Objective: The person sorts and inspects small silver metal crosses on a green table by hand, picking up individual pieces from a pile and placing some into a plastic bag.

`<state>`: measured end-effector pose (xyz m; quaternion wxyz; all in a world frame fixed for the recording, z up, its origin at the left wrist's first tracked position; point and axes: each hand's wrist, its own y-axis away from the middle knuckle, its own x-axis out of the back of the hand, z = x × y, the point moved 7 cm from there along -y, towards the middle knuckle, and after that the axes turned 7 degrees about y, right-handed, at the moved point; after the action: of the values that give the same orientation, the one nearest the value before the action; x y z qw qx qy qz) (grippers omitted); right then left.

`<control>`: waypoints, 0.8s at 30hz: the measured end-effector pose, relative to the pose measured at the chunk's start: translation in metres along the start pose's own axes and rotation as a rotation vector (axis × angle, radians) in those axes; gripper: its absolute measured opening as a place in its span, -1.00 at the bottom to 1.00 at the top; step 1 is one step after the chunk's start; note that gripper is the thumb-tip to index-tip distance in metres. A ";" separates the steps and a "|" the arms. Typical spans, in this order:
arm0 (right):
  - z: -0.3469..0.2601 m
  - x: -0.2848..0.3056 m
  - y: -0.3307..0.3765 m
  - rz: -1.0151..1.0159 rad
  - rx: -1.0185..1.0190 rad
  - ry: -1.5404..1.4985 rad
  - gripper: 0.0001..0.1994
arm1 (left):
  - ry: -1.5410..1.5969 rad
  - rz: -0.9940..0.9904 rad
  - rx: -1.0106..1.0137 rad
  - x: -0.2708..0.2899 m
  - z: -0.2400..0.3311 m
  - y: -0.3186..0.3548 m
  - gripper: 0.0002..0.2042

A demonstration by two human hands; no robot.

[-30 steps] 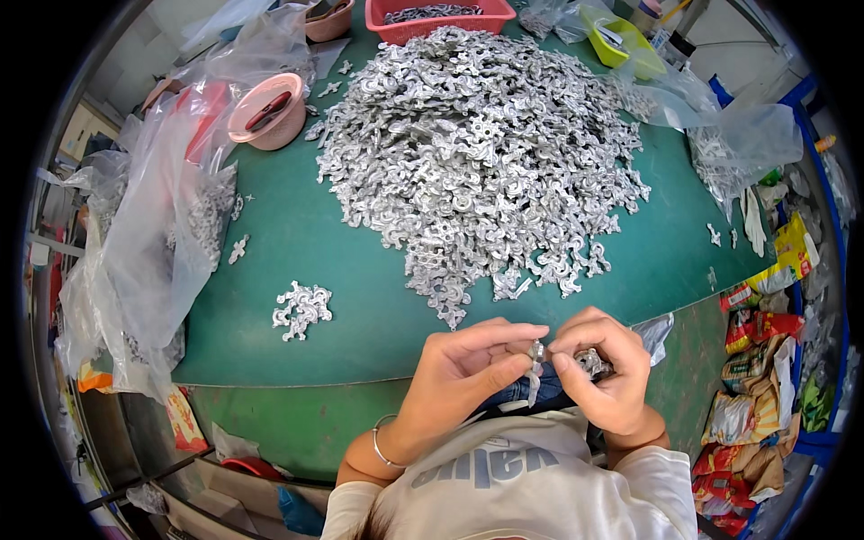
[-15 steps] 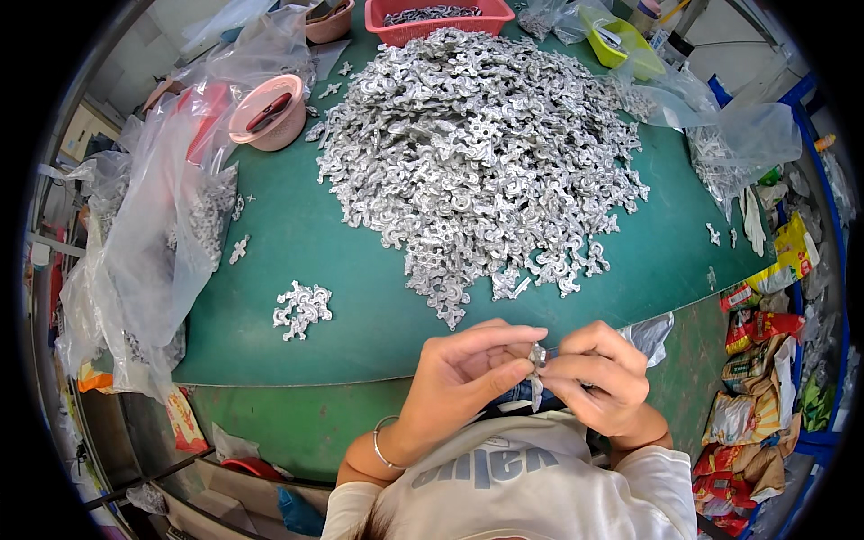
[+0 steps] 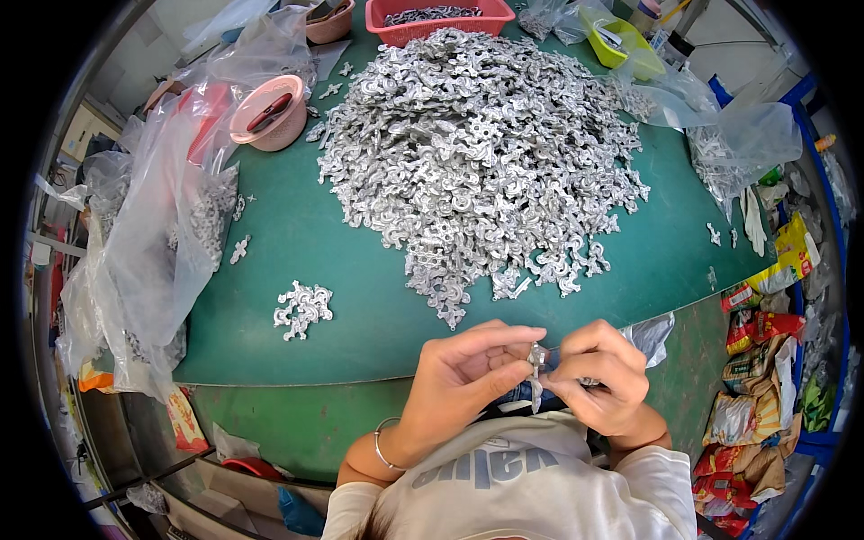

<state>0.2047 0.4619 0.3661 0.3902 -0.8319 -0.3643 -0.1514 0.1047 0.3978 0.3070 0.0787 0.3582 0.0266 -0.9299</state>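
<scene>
My left hand (image 3: 463, 376) and my right hand (image 3: 601, 376) meet just below the near edge of the green table (image 3: 297, 234). Between their fingertips they pinch one small silver metal part (image 3: 537, 367), held upright close to my chest. A large heap of the same silver cross-shaped parts (image 3: 477, 153) covers the middle of the table, beyond my hands. A small separate cluster of those parts (image 3: 303, 309) lies on the mat to the left of my left hand.
Clear plastic bags with parts (image 3: 157, 234) hang off the table's left side. A pink bowl (image 3: 268, 112) stands at the back left, a red basket (image 3: 438, 15) at the back, a yellow-green scoop (image 3: 621, 40) at the back right. Snack packets (image 3: 765, 360) pile at the right.
Both hands have stayed at the table's near edge; the fingers have shifted slightly around the small part, which now stands more upright between them.
</scene>
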 end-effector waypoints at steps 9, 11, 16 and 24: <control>0.004 0.000 0.000 0.013 -0.088 -0.047 -0.81 | 0.089 0.022 0.012 0.002 -0.002 0.000 -0.70; 0.004 0.001 0.000 0.018 -0.105 -0.072 -0.81 | 0.123 0.018 0.002 0.002 -0.002 -0.001 -0.69; 0.007 0.003 0.003 0.031 -0.149 -0.142 -0.82 | 0.150 0.026 -0.073 0.004 -0.002 -0.003 -0.71; 0.011 0.005 0.007 0.024 -0.175 -0.232 -0.82 | 0.173 0.044 -0.101 0.004 -0.004 -0.004 -0.75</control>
<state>0.2132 0.4694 0.3582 0.2733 -0.8791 -0.3821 -0.0808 0.1033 0.4018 0.3013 0.1144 0.4334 0.0722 -0.8910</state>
